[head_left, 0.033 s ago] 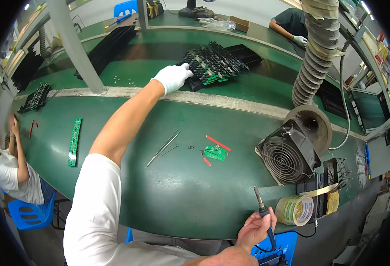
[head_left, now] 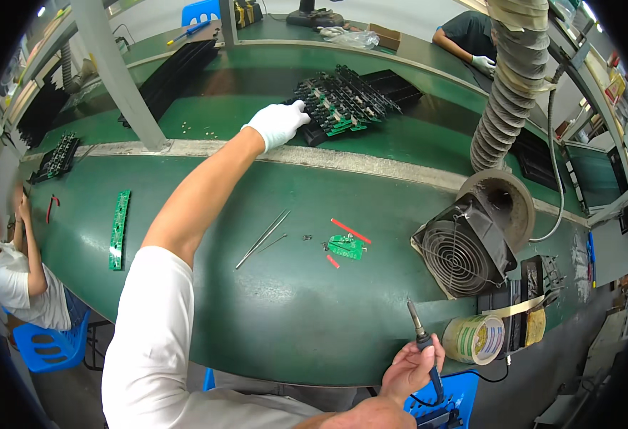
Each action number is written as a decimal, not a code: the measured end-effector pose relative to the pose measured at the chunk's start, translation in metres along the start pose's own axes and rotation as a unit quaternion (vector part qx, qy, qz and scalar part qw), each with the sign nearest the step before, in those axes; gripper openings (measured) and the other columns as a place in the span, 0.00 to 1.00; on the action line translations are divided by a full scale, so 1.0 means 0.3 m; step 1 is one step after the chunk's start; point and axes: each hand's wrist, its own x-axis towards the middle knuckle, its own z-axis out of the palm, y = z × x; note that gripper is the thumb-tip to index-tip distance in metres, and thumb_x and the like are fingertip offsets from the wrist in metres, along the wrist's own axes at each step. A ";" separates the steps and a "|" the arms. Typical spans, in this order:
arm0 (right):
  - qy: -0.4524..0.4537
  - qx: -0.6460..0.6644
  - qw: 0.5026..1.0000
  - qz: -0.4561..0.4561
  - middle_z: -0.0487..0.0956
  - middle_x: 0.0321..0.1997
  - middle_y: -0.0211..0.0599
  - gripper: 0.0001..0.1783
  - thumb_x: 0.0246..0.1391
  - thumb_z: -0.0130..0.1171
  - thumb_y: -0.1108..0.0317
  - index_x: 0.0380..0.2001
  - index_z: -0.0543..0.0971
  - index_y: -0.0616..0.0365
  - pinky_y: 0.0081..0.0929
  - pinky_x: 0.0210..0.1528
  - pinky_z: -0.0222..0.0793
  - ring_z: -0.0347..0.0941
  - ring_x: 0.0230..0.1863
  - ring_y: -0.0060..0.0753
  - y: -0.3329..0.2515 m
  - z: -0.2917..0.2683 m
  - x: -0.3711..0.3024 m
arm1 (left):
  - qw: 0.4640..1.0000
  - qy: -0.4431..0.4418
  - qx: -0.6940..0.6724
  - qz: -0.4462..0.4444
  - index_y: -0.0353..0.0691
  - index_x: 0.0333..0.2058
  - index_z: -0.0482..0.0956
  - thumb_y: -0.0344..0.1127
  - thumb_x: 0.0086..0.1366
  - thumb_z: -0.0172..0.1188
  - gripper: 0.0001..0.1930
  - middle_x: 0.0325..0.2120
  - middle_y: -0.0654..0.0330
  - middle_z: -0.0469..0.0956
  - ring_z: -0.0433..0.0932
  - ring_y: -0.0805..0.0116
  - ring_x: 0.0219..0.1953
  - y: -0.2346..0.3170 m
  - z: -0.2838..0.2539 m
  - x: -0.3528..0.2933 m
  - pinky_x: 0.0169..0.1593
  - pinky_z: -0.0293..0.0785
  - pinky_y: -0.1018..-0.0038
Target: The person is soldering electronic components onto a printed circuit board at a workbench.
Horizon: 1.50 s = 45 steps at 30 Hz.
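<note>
My left hand (head_left: 277,126), in a white glove, reaches across the bench to the left edge of a pile of circuit boards (head_left: 342,104) with black parts. Its fingers are bent against the pile's edge; what they pinch there is hidden. Low on the right, my bare right hand (head_left: 412,365) grips a soldering iron (head_left: 426,342) by its dark handle, tip pointing up. Between the hands lie a small green circuit board (head_left: 347,247), a longer red strip (head_left: 350,231), a shorter red strip (head_left: 332,262) and metal tweezers (head_left: 262,239).
A black fan (head_left: 460,252) stands before a ribbed exhaust duct (head_left: 510,93). Beside my right hand is a tape roll (head_left: 487,339). A long green board (head_left: 119,230) and red-handled pliers (head_left: 53,207) lie left. One person (head_left: 25,275) sits left, another (head_left: 467,43) works across the bench.
</note>
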 end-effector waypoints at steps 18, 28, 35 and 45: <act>-0.019 -0.052 0.996 -0.065 0.75 0.34 0.39 0.17 0.61 0.55 0.65 0.51 0.73 0.59 0.16 0.16 0.59 0.66 0.19 0.23 -0.051 -0.030 0.019 | 0.999 -0.022 0.010 0.047 0.39 0.41 0.79 0.30 0.55 0.53 0.14 0.42 0.51 0.78 0.79 0.43 0.37 -0.031 0.078 0.064 0.42 0.76 0.56; 0.210 -0.196 0.914 -0.288 0.76 0.26 0.31 0.13 0.59 0.62 0.67 0.44 0.78 0.61 0.12 0.19 0.61 0.70 0.22 0.18 -0.495 -0.197 0.426 | 0.996 -0.022 0.069 0.058 0.39 0.41 0.76 0.30 0.58 0.54 0.12 0.41 0.52 0.76 0.78 0.44 0.36 -0.052 0.123 0.052 0.40 0.75 0.56; 0.167 -0.234 0.937 -0.197 0.74 0.23 0.28 0.18 0.57 0.66 0.67 0.48 0.78 0.62 0.11 0.15 0.56 0.65 0.18 0.13 -0.532 -0.162 0.474 | 0.997 0.008 0.059 0.058 0.40 0.36 0.77 0.36 0.64 0.48 0.10 0.36 0.53 0.76 0.78 0.47 0.36 -0.004 0.064 0.040 0.39 0.75 0.57; 0.073 -0.040 0.994 -0.074 0.81 0.48 0.39 0.23 0.64 0.54 0.69 0.60 0.70 0.66 0.04 0.14 0.56 0.68 0.22 0.09 -0.419 -0.077 0.339 | 0.996 0.080 0.034 -0.002 0.43 0.36 0.76 0.35 0.61 0.53 0.06 0.34 0.57 0.75 0.79 0.52 0.36 -0.102 0.099 -0.037 0.38 0.75 0.61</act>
